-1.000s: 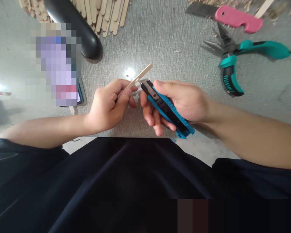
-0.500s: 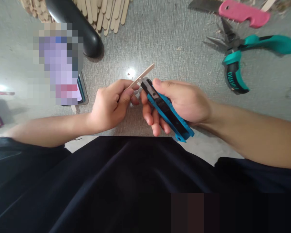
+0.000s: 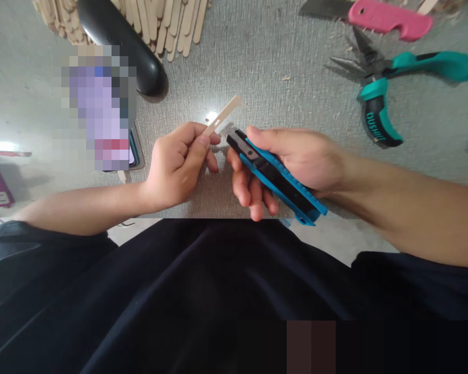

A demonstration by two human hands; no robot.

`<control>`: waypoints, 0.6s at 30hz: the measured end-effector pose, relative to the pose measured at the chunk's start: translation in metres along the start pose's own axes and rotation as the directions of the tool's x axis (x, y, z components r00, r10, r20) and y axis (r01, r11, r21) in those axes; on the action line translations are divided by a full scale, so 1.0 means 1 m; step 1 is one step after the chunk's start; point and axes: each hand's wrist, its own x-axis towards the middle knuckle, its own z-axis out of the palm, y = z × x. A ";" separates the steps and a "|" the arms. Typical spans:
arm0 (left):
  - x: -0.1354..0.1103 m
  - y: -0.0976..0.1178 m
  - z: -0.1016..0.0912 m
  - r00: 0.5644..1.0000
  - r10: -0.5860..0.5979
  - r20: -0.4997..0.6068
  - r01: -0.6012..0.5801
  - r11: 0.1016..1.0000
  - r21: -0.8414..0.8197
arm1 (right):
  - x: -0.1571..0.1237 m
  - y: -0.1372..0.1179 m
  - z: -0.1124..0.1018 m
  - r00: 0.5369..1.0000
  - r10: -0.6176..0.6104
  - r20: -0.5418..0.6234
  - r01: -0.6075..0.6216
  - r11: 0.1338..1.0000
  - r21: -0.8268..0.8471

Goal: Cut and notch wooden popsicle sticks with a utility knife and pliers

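My left hand (image 3: pixel 176 166) pinches a thin wooden craft stick (image 3: pixel 223 114) that points up and to the right. My right hand (image 3: pixel 296 161) grips a blue and black utility knife (image 3: pixel 275 176), thumb on top near the slider. A short bit of blade (image 3: pixel 226 130) sticks out at the knife's tip, just below and beside the stick. Both hands hover above a grey textured floor (image 3: pixel 257 67), in front of my dark-clothed lap.
Teal-handled pliers (image 3: pixel 378 98) and a pink-handled saw (image 3: pixel 382 18) lie at the upper right. A pile of wooden sticks (image 3: pixel 167 21) and a black rounded object (image 3: pixel 120 44) sit at the top left. A phone (image 3: pixel 134 153) lies left of my left hand.
The stick has tilted slightly up and left, away from the blade. My right hand has drawn the knife a little to the right and lower.
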 end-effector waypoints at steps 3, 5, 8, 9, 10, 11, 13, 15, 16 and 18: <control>0.002 0.003 0.001 0.998 -0.052 -0.028 0.050 0.997 -0.065 | -0.013 -0.007 -0.005 0.984 -0.178 -0.029 0.166 0.957 -0.239; 0.003 0.005 0.002 0.997 -0.064 -0.038 0.059 0.992 -0.113 | -0.022 -0.011 -0.008 0.907 -0.403 -0.123 0.263 0.770 -0.582; 0.004 0.008 0.003 0.996 -0.074 -0.040 0.065 0.979 -0.192 | -0.026 -0.010 -0.013 0.753 -0.640 -0.151 0.034 0.268 -0.963; 0.004 0.009 0.003 0.997 -0.072 -0.035 0.063 0.973 -0.221 | -0.024 -0.007 -0.015 0.740 -0.654 -0.157 -0.083 0.143 -0.986; 0.004 0.009 0.003 0.997 -0.070 -0.029 0.061 0.967 -0.246 | -0.020 -0.004 -0.017 0.719 -0.669 -0.190 -0.191 0.073 -0.979; 0.005 0.010 0.003 0.998 -0.066 -0.023 0.057 0.962 -0.269 | -0.014 0.000 -0.018 0.703 -0.676 -0.220 -0.271 0.030 -0.962; 0.005 0.010 0.003 0.998 -0.059 -0.008 0.054 0.953 -0.297 | -0.002 0.007 -0.021 0.702 -0.672 -0.236 -0.330 -0.013 -0.944; 0.005 0.011 0.003 0.998 -0.061 0.001 0.058 0.949 -0.309 | 0.009 0.012 -0.023 0.703 -0.686 -0.186 -0.321 -0.073 -0.944; 0.005 0.011 0.003 0.998 -0.063 0.004 0.061 0.949 -0.311 | 0.013 0.014 -0.024 0.695 -0.703 -0.148 -0.313 -0.110 -0.943; 0.005 0.012 0.003 0.998 -0.060 0.007 0.059 0.948 -0.312 | 0.021 0.015 -0.027 0.672 -0.735 -0.089 -0.310 -0.170 -0.935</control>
